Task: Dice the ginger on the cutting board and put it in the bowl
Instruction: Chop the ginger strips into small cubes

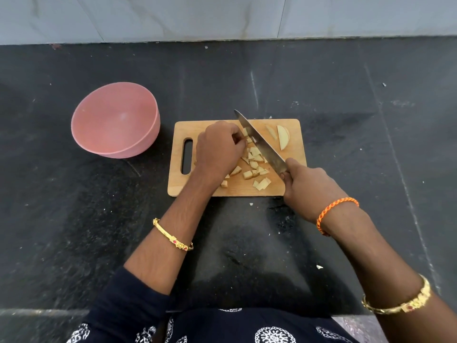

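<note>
A small wooden cutting board (291, 154) lies on the black counter. Several diced ginger pieces (254, 167) are scattered over its middle and front. Two uncut ginger slices (282, 137) lie at its far right. My left hand (217, 149) pinches a piece of ginger against the board, right beside the blade. My right hand (306, 186) grips the handle of a large knife (259, 142), whose blade slants across the board with the tip pointing away to the left. An empty pink bowl (116, 120) stands to the left of the board.
The black stone counter (346, 95) runs back to a pale tiled wall (222, 16). Small white scraps dot the counter near the board. The counter's front edge is close to my body.
</note>
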Action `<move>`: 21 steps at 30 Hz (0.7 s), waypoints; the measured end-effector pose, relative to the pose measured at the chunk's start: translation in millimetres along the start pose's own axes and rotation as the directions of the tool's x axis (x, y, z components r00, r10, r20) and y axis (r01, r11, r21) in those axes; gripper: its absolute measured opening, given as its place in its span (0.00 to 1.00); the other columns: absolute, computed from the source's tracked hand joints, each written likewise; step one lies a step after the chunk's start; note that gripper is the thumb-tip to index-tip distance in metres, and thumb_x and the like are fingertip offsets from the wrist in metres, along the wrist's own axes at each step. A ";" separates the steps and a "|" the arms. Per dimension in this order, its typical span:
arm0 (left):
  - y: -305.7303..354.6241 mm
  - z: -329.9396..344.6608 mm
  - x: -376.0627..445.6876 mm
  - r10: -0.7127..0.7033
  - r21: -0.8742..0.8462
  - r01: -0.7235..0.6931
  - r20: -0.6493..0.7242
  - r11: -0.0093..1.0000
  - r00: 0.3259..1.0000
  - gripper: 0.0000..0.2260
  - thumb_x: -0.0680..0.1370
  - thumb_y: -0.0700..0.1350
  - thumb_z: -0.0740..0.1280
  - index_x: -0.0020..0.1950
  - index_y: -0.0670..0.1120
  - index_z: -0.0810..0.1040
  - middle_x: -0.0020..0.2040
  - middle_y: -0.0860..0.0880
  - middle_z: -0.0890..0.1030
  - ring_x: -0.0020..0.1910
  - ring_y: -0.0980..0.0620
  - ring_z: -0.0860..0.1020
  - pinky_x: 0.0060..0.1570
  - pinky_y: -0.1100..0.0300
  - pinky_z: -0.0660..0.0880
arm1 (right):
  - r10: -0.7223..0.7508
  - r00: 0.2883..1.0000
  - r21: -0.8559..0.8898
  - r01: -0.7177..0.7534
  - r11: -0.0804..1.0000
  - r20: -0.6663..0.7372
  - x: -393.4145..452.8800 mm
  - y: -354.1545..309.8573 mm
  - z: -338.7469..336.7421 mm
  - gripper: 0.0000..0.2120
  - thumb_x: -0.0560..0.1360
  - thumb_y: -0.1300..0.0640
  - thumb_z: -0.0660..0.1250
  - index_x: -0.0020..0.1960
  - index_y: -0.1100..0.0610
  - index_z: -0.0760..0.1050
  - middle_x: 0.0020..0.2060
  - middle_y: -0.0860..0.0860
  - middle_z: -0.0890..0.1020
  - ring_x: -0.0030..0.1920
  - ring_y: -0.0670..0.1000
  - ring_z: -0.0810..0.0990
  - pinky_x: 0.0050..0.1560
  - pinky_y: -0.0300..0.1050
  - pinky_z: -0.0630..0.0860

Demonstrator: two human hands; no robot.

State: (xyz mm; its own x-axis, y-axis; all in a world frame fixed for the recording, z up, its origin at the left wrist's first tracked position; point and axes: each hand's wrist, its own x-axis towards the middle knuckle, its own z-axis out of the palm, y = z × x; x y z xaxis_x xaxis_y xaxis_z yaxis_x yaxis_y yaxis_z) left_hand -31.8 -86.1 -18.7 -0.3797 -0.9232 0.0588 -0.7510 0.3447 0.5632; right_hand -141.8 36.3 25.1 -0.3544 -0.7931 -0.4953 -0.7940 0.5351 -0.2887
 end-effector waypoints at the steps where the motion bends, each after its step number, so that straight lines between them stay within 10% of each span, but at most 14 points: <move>1: 0.1 0.3 0.0 0.003 -0.001 -0.003 -0.003 1.000 1.000 0.05 0.74 0.46 0.69 0.46 0.47 0.83 0.44 0.51 0.82 0.42 0.55 0.77 0.48 0.54 0.77 | -0.006 1.000 -0.011 0.006 1.000 0.019 1.2 -1.0 -2.5 0.03 0.80 0.57 0.55 0.49 0.52 0.60 0.33 0.53 0.69 0.31 0.51 0.70 0.29 0.41 0.66; 10: -0.6 3.0 -0.8 0.011 0.038 -0.009 -0.057 0.999 0.998 0.05 0.74 0.49 0.69 0.44 0.50 0.83 0.41 0.53 0.82 0.43 0.55 0.77 0.52 0.50 0.75 | 0.019 0.979 -0.033 -0.013 0.999 0.204 -12.4 7.9 -28.0 0.03 0.81 0.57 0.56 0.51 0.52 0.61 0.35 0.53 0.70 0.32 0.49 0.71 0.26 0.38 0.67; 21: -4.3 -9.5 17.4 0.024 0.058 -0.027 0.045 0.998 0.999 0.11 0.70 0.45 0.70 0.52 0.52 0.77 0.49 0.55 0.78 0.50 0.54 0.75 0.52 0.56 0.62 | -0.056 0.998 0.096 0.052 0.994 0.037 -34.4 35.3 -13.2 0.08 0.81 0.52 0.54 0.52 0.54 0.69 0.36 0.55 0.76 0.33 0.52 0.75 0.30 0.41 0.71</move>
State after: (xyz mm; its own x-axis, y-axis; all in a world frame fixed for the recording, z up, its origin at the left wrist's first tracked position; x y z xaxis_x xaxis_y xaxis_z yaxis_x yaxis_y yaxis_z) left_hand -30.0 -105.3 -12.3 -0.4218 -0.9060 0.0350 -0.7707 0.3786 0.5126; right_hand -164.1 78.5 42.7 -0.2908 -0.8106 -0.5082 -0.7605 0.5181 -0.3913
